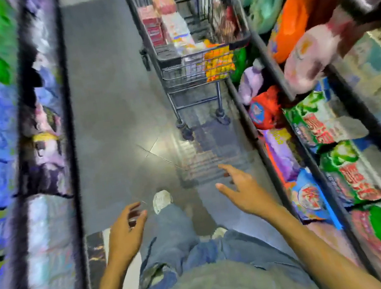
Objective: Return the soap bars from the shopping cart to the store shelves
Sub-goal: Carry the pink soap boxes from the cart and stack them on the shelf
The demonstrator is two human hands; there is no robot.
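Note:
The shopping cart (pixel 209 68) stands ahead in the aisle, close against the right-hand shelves. Inside it lie stacked soap bar boxes: red and pink ones (pixel 154 26) on the left, white and orange ones (pixel 176 29) in the middle, a yellow-orange pack (pixel 219 62) at the near end. My left hand (pixel 125 231) hangs low in front of me, fingers loosely curled, holding nothing. My right hand (pixel 240 191) reaches forward with fingers spread, empty, well short of the cart. The view is blurred by motion.
Shelves line both sides of the narrow aisle: blue and purple packs on the left shelves (pixel 9 142), detergent bags in orange, pink and green on the right shelves (pixel 325 115). The grey tiled floor (pixel 108 106) runs between them. My legs and shoes show below.

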